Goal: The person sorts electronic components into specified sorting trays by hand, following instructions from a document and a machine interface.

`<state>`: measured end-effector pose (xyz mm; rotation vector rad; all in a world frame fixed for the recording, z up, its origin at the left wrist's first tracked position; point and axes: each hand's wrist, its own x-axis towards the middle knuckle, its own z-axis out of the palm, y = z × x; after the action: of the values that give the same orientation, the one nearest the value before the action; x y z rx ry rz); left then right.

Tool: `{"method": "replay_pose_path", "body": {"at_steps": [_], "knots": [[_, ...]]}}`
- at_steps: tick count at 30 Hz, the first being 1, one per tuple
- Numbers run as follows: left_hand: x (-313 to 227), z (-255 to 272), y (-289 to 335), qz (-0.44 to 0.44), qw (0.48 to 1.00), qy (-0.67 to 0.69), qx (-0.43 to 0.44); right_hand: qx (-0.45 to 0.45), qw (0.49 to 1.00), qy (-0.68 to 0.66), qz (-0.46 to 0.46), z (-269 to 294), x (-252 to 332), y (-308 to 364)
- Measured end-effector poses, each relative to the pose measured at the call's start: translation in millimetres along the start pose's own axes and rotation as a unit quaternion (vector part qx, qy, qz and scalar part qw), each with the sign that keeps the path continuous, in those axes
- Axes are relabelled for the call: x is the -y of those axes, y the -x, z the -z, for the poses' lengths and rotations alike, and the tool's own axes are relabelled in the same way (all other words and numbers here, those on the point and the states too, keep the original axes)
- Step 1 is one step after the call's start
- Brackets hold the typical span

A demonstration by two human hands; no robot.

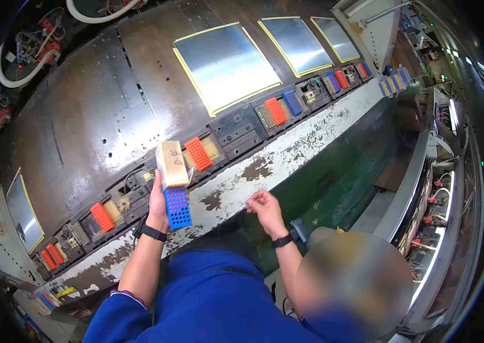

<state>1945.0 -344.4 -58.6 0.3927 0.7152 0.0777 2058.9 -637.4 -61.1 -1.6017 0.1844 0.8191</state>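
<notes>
My left hand (157, 204) is closed round a blue block full of holes (177, 212), above the near edge of a big curved metal machine. A pale wooden block with dark marks (172, 164) stands against the far end of the blue block, beside my fingertips; whether my hand bears it too, I cannot tell. To the right, my right hand (264, 210) hangs in front of the worn white beam, its fingers curled and pinched together. Anything between them is too small to make out. An orange block with holes (198, 154) sits just beyond the wooden one.
Along the machine's edge runs a row of metal fittings (236, 134) with more orange (102, 217) and blue blocks (292, 103). Shiny panels bordered with yellow tape (227, 66) lie on the curved surface. The chipped white beam (287, 157) borders a green floor (322, 188). A blurred patch hides the lower right.
</notes>
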Motion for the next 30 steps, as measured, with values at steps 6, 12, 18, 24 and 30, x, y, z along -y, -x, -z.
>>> {"method": "replay_pose_path", "body": {"at_steps": [6,12,18,24,30], "knots": [[15.6,-82.4,-53.2,-0.005,1.0,0.015,-0.027,0.017,0.994,0.099,0.036,61.0,64.1,-149.2],[38.1,-129.4,-96.0,-0.037,0.994,0.051,-0.094,-0.016,0.969,0.201,0.144,93.4,118.5,-302.3],[82.0,-157.4,-120.6,-0.097,0.98,0.105,-0.138,0.036,0.91,0.324,0.256,86.5,132.3,-361.2],[97.0,-185.0,-145.0,-0.096,0.974,0.117,-0.17,0.098,0.895,0.348,0.26,86.8,138.9,-364.1],[87.2,-196.8,-172.3,-0.094,0.968,0.114,-0.204,0.103,0.818,0.438,0.357,83.9,136.4,-368.4]]}}
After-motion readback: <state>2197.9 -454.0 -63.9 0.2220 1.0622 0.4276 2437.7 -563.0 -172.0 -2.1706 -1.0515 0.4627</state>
